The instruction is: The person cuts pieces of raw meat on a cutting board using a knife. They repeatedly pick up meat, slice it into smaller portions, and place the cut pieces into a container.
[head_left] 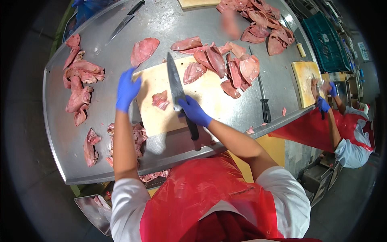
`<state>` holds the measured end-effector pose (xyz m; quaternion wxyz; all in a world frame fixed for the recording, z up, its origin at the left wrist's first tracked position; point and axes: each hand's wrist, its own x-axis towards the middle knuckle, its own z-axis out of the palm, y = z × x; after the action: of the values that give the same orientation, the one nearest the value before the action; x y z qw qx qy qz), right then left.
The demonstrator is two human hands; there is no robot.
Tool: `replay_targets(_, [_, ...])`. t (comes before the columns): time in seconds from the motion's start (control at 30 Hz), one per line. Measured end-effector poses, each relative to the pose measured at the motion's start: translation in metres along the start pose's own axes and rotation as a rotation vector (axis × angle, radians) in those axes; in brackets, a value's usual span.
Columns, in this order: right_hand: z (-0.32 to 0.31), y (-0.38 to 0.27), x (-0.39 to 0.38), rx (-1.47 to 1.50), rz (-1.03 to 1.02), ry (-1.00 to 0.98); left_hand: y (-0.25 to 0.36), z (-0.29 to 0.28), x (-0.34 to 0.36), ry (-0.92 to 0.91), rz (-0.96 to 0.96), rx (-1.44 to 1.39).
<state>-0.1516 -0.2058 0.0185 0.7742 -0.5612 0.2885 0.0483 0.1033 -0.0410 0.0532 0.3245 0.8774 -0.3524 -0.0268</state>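
My left hand (128, 90), in a blue glove, is raised by the left edge of a cream cutting board (155, 121), fingers extended and holding nothing. A large knife (174, 76), blade pointing away from me, is gripped near the base of its blade by my right hand (193, 111), also gloved. A small ragged pink meat piece (160, 100) lies on the board between my hands. Several flat, glossy meat slices (213, 60) are heaped at the board's upper right, and a lone slice (144, 51) rests beyond my left hand.
The steel table (64, 153) holds meat piles (78, 92), (258, 20), a second knife (125, 22) and a long rod-like tool (265, 105). A blurred pink piece (229, 24) shows at the top. At right, a co-worker (350, 141) works at another board (302, 80) beside a green crate (324, 42).
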Motion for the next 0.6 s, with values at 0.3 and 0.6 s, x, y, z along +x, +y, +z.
replay_targets(0.3, [-0.123,-0.006,-0.097,0.065,-0.117,0.365,0.114,0.178,0.189,-0.347,0.099,0.19])
replay_targets(0.6, [-0.188,-0.015,-0.102,0.067,-0.117,0.379,0.198,0.186,0.072,-0.206,0.015,-0.371])
